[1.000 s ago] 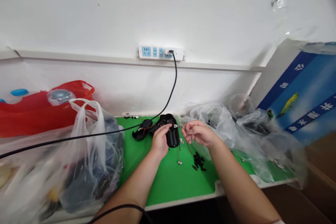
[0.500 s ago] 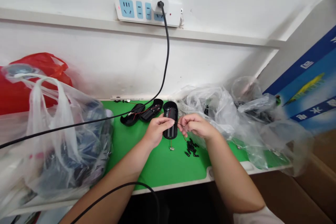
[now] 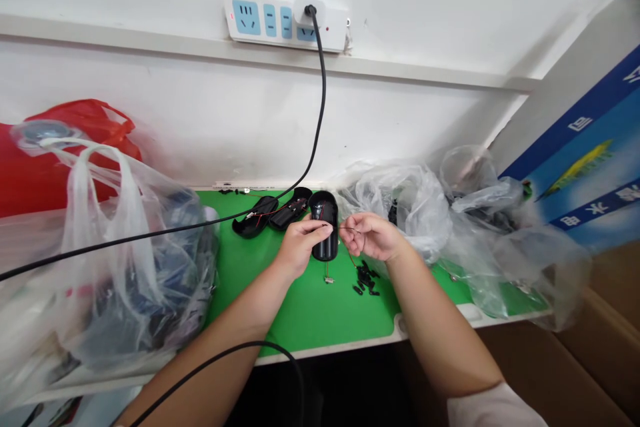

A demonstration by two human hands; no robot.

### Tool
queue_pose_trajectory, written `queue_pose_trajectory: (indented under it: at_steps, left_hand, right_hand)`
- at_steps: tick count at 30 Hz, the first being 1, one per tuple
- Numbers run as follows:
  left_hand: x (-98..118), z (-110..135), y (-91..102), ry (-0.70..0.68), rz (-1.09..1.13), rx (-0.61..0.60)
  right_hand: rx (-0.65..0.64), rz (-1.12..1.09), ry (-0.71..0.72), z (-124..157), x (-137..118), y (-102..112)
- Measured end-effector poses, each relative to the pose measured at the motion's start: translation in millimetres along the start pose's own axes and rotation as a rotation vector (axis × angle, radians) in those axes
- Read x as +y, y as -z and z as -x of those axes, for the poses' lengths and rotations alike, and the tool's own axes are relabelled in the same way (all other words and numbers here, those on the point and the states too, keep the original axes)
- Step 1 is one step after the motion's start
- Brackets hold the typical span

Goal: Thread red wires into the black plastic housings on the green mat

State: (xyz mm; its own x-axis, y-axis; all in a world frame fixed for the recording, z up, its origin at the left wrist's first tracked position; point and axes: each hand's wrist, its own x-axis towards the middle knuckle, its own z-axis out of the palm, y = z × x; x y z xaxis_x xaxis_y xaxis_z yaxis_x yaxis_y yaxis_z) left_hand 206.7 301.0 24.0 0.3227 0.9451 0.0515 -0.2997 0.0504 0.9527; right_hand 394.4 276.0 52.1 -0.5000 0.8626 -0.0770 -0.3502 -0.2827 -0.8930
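My left hand grips a black oblong plastic shell by its left side, with the thumb laid across the front. Just right of the shell, my right hand pinches a thin wire that runs toward the shell. Below the shell's lower end, a small metallic connector piece dangles on short coloured wires. Under my right hand lies a little pile of small black parts. Two more black shells with red wires rest to the left, behind my left hand.
A green mat covers the table. Clear plastic bags crowd the right side, and a filled plastic bag stands at the left. A black cable hangs from the power strip and crosses the table leftward.
My right hand has risen slightly and turned, and the wire between it and the shell now shows more clearly. My left hand keeps its hold on the shell.
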Motion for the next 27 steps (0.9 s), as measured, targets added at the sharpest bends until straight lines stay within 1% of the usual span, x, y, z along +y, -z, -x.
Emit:
queue_pose_trajectory:
  at_steps: [8, 11, 15, 18, 21, 24, 27]
  left_hand:
    - [-1, -1, 0.5, -0.016, -0.014, 0.003]
    - [-2, -1, 1.1, -0.021, -0.024, 0.004]
    - [0, -1, 1.0, -0.019, -0.019, 0.019]
    - [2, -1, 0.0, 0.016, 0.046, 0.039]
    - [4, 0, -1.0, 0.095, 0.164, 0.070]
    - [5, 0, -1.6, 0.139, 0.233, 0.077]
    - [3, 0, -1.6, 0.142, 0.241, 0.070]
  right_hand:
    - [0.007, -0.017, -0.029, -1, 2, 0]
    - [-0.014, -0.052, -0.035, -1, 1, -1]
    - [-0.053, -0.121, -0.001, -3, 0, 1]
    - [-0.034, -0.121, 0.046, -4, 1, 2]
    - [0.044, -0.047, 0.138, -6, 5, -2]
    - [0.209, 0.120, 0.279, -10, 12, -9]
    - [0.354, 0.336, 0.372, -15, 19, -16]
